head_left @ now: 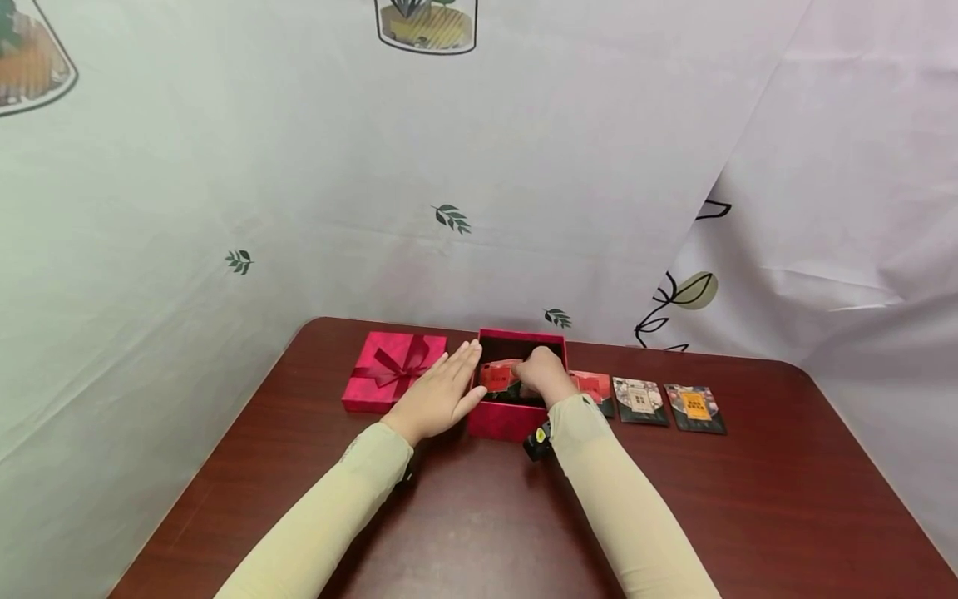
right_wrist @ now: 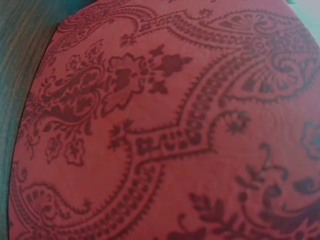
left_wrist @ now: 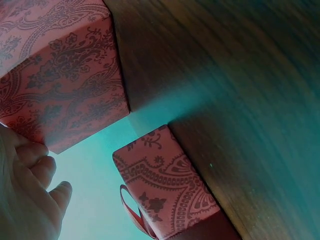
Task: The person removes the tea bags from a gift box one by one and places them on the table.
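Note:
An open red gift box [head_left: 503, 422] stands on the table with a dark inside. Straight fingers of my left hand [head_left: 436, 394] touch its left side; the left wrist view shows those fingertips against the patterned box wall [left_wrist: 65, 85]. My right hand [head_left: 546, 374] reaches down into the box, fingers curled at the right edge of a red and black sachet [head_left: 495, 377], which it seems to pinch. Part of those fingers is hidden. Only the box's dark-patterned red wall [right_wrist: 165, 120] fills the right wrist view, without the hand.
Left of the box lies its red lid [head_left: 367, 391] with a ribbon bow [head_left: 398, 366]. In a row at the right are a red sachet [head_left: 595, 387], a white-labelled sachet [head_left: 640, 401] and an orange-labelled sachet [head_left: 696, 408]. A pale cloth [head_left: 337, 166] hangs behind the brown table [head_left: 479, 516].

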A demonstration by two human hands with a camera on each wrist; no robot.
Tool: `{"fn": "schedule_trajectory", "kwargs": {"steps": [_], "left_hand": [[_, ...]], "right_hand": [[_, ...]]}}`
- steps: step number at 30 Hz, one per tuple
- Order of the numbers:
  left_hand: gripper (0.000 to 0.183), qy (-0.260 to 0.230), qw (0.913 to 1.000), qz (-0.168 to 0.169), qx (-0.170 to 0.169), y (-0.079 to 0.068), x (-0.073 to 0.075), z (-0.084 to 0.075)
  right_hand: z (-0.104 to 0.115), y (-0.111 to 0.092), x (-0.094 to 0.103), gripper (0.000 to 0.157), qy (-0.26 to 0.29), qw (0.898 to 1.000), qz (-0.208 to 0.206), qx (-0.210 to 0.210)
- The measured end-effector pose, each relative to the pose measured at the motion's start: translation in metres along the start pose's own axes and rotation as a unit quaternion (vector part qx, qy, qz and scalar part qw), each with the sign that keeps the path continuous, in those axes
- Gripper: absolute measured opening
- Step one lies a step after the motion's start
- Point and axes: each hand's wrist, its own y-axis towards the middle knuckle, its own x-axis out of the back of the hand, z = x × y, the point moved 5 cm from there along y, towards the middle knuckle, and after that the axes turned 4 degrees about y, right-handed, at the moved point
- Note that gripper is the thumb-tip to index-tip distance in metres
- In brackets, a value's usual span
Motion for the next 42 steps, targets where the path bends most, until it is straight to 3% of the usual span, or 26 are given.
{"fn": "schedule_trajectory", "kwargs": {"steps": [8, 13, 16, 28, 35, 42], "left_hand": [[0.07, -0.006, 1.0, 0.002, 0.003, 0.001, 0.001, 0.0], [0.069, -0.004, 1.0, 0.006, 0.004, 0.001, 0.001, 0.0], [0.069, -0.002, 1.0, 0.005, 0.004, 0.002, 0.003, 0.0], [0.07, 0.002, 0.9998, 0.012, 0.014, 0.003, 0.0, 0.002], [0.07, -0.005, 0.9996, 0.021, 0.017, 0.002, -0.001, 0.002], [0.07, -0.005, 0.9999, 0.005, 0.007, 0.002, -0.001, 0.002]], "right_hand": [[0.001, 0.002, 0.0, 0.034, 0.053, 0.999, 0.001, 0.011], [0.0, 0.005, -0.001, 0.014, 0.105, 0.994, 0.008, 0.01], [0.0, 0.006, -0.001, 0.023, 0.124, 0.992, 0.014, 0.011], [0.003, 0.006, -0.001, 0.024, 0.14, 0.99, -0.006, 0.03], [0.007, 0.001, 0.003, 0.023, 0.099, 0.993, -0.035, 0.06], [0.014, -0.01, 0.011, 0.028, 0.05, 0.99, -0.071, 0.113]]}}
